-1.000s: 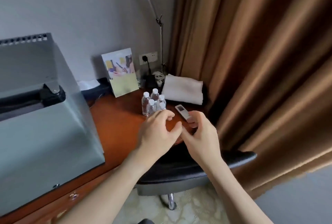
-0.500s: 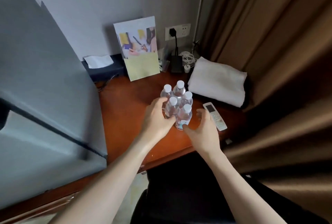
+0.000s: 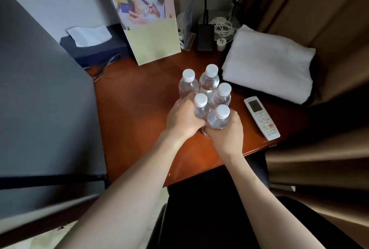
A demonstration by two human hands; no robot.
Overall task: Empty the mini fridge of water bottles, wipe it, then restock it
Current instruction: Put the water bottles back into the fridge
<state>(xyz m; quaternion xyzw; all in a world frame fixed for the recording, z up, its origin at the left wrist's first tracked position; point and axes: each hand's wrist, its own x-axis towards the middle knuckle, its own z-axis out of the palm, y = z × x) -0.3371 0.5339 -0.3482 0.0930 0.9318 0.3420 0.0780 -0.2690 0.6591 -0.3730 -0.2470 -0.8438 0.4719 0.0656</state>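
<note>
Gripping two of the five small clear plastic water bottles with white screw caps (image 3: 207, 93), I have my left hand (image 3: 184, 118) curled round the near-left one and my right hand (image 3: 226, 131) wrapped round the nearest one, both bottles upright on the reddish-brown wooden desk (image 3: 139, 105) and pressed against each other in the tight cluster. To lift them cleanly I should, I judge, pull each one straight up before swinging toward the grey mini fridge (image 3: 46, 99) that fills the left of my view, since the three bottles behind stand touching mine and a sideways drag could topple them (thin plastic like this probably dents and slips if I squeeze high on the shoulder, so a hold lower on the body seems safer). Whether the fridge has been wiped yet I cannot tell; its inside is out of sight. The folded white towel (image 3: 267, 71) lies just beyond the bottles to the right, and the white remote control (image 3: 261, 118) lies just beside my right hand, so I should keep my wrist from knocking it off the desk edge.
</note>
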